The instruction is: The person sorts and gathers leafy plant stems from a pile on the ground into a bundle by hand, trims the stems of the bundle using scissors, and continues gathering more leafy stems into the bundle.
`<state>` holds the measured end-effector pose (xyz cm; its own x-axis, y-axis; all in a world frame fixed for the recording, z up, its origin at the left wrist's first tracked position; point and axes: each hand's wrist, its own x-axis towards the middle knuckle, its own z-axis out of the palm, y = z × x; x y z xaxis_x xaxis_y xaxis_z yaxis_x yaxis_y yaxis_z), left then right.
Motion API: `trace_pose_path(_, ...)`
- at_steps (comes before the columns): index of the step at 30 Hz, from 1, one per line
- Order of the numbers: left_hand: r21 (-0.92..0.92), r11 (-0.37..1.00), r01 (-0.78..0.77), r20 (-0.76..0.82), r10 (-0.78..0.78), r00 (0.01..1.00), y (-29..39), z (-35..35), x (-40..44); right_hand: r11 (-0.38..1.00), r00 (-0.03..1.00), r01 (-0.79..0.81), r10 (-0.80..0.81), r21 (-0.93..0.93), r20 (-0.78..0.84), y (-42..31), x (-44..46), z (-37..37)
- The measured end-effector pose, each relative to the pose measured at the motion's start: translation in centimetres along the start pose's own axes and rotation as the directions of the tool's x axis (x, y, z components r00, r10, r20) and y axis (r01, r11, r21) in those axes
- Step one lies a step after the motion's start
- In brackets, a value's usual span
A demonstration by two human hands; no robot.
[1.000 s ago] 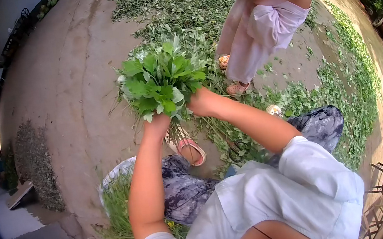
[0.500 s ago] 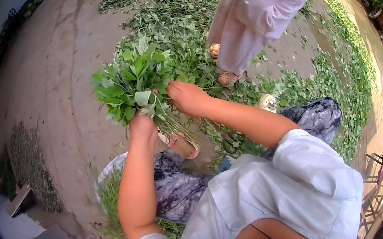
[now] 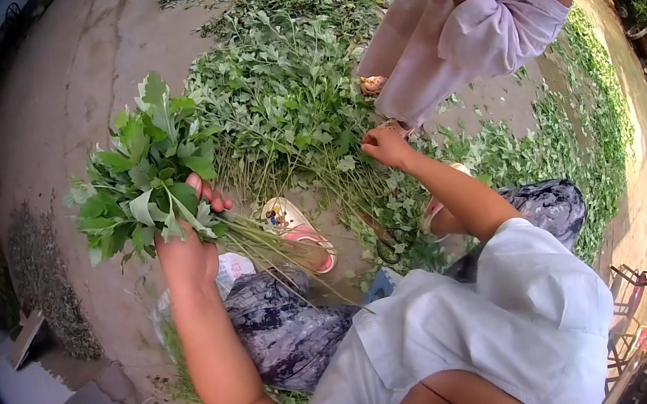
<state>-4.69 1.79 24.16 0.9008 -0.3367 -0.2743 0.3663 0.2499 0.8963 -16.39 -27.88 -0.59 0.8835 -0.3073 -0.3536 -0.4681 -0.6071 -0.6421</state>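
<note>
A thick bunch of leafy green stems (image 3: pixel 141 166) is in my left hand (image 3: pixel 190 250), the fingers wrapped round the stalks just under the leaves. Its long thin stalks trail down to the right, over my knee. My right hand (image 3: pixel 388 147) is apart from the bunch, at the right edge of the pile of cut leafy stems (image 3: pixel 278 113) on the ground. Its fingers are curled together, and I cannot make out what is in them, if anything. Black scissor-like handles (image 3: pixel 386 247) lie partly hidden among the greens between my feet.
Another person (image 3: pixel 434 46) in pale pink clothes stands close at the upper right, one hand raised. Loose leaves (image 3: pixel 515 150) cover the ground to the right. By my left leg stands a pale bag (image 3: pixel 234 268) with green stems beside it. My clog (image 3: pixel 294 231) is in front.
My left hand has carried the bunch left and nearer. My right hand has moved away from it to the right. The other person has shifted right, and a raised hand now shows.
</note>
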Motion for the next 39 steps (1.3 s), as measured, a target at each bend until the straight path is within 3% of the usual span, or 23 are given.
trace_pose_path(2,0.007,1.0,0.022,-0.052,-0.022,0.998,0.3,0.3,-0.2,0.972,0.975,-0.059,0.105,0.229,-0.195,-2.9,4.3,2.3)
trace_pose_path(3,0.009,1.0,0.019,-0.066,-0.019,0.998,0.3,0.4,-0.1,0.972,0.978,-0.053,0.097,0.23,-0.184,-3.4,6.6,3.5)
trace_pose_path(5,-0.007,1.0,0.018,-0.073,-0.018,0.997,0.4,0.5,0.0,0.904,0.853,-0.271,0.384,0.33,-0.353,-3.3,10.9,6.4)
trace_pose_path(6,0.012,1.0,-0.001,-0.084,0.002,0.996,0.4,0.5,0.1,0.906,0.861,-0.266,0.377,0.33,-0.342,-3.3,12.2,7.3)
trace_pose_path(8,0.006,1.0,0.0,-0.109,0.0,0.994,0.4,0.0,0.4,0.639,0.827,-0.395,0.561,0.661,-0.048,-3.2,14.3,8.7)
trace_pose_path(9,-0.005,1.0,0.004,-0.124,-0.005,0.992,0.5,-0.2,0.5,0.643,0.832,-0.392,0.553,0.658,-0.044,-3.6,14.8,8.7)
trace_pose_path(11,0.005,1.0,-0.017,-0.126,0.018,0.992,0.5,-0.7,0.7,0.78,0.897,0.097,0.201,0.618,-0.394,-4.9,14.8,7.7)
trace_pose_path(12,-0.009,0.999,-0.03,-0.129,0.029,0.991,0.7,-0.7,0.8,0.903,0.773,0.21,0.082,0.375,-0.629,-6.4,14.0,6.8)
trace_pose_path(13,-0.022,0.999,-0.04,-0.131,0.037,0.991,0.7,-0.7,0.7,0.902,0.778,0.208,0.083,0.379,-0.623,-8.0,12.7,5.8)
trace_pose_path(15,-0.035,0.999,-0.023,-0.13,0.018,0.991,0.8,-0.6,0.5,0.971,0.681,0.238,-0.15,0.023,-0.717,-10.4,10.1,4.9)
trace_pose_path(16,-0.053,0.998,-0.018,-0.12,0.011,0.993,0.9,-0.5,0.4,0.973,0.814,0.222,-0.15,0.062,-0.561,-10.6,9.4,6.1)
trace_pose_path(17,-0.053,0.998,-0.024,-0.119,0.017,0.993,0.9,-0.5,0.5,0.997,0.946,0.064,-0.05,0.034,-0.32,-10.6,9.1,7.5)
trace_pose_path(19,-0.035,0.999,-0.013,-0.109,0.009,0.994,0.8,-0.6,0.6,0.973,0.973,-0.23,0.23,-0.01,-0.002,-8.7,9.2,12.2)
trace_pose_path(20,-0.022,1.0,-0.022,-0.118,0.019,0.993,0.7,-0.8,0.6,0.966,0.97,-0.238,0.231,0.099,0.08,-7.6,9.1,13.8)
trace_pose_path(21,-0.022,0.999,-0.024,-0.116,0.021,0.993,0.7,-0.8,0.6,0.966,0.97,-0.237,0.23,0.1,0.077,-7.8,8.8,14.0)
trace_pose_path(23,-0.024,0.999,-0.023,-0.164,0.019,0.986,0.6,-0.8,0.3,0.933,0.981,0.112,-0.05,0.341,-0.186,-7.6,7.7,14.3)
trace_pose_path(24,-0.034,0.999,-0.013,-0.159,0.008,0.987,0.4,-1.0,0.2,0.915,0.943,0.225,-0.118,0.335,-0.311,-8.5,6.3,12.5)
trace_pose_path(29,-0.018,0.998,-0.052,-0.132,0.049,0.99,0.8,-1.2,-0.1,0.941,0.952,0.101,0.003,0.324,-0.306,-5.4,-1.5,7.5)
trace_pose_path(31,-0.033,0.998,-0.045,-0.116,0.041,0.992,0.9,-1.2,-0.4,0.994,0.99,-0.065,0.076,0.09,-0.117,-0.5,-3.6,8.5)
trace_pose_path(34,-0.029,0.998,-0.055,-0.083,0.053,0.995,0.8,-1.3,-0.6,0.976,0.969,-0.17,0.142,-0.132,-0.2,2.5,-5.7,8.7)
trace_pose_path(35,-0.032,0.998,-0.046,-0.084,0.043,0.996,0.6,-1.4,-0.6,0.974,0.969,-0.178,0.15,-0.136,-0.196,3.2,-5.5,8.6)
trace_pose_path(37,-0.022,0.998,-0.055,-0.053,0.053,0.997,0.5,-1.6,-0.5,0.987,0.931,-0.147,0.162,0.07,-0.328,1.3,-3.5,6.7)
trace_pose_path(39,-0.006,0.999,-0.046,-0.053,0.046,0.998,0.6,-1.3,-0.4,0.991,0.906,-0.021,0.075,0.133,-0.416,0.2,-0.1,6.3)
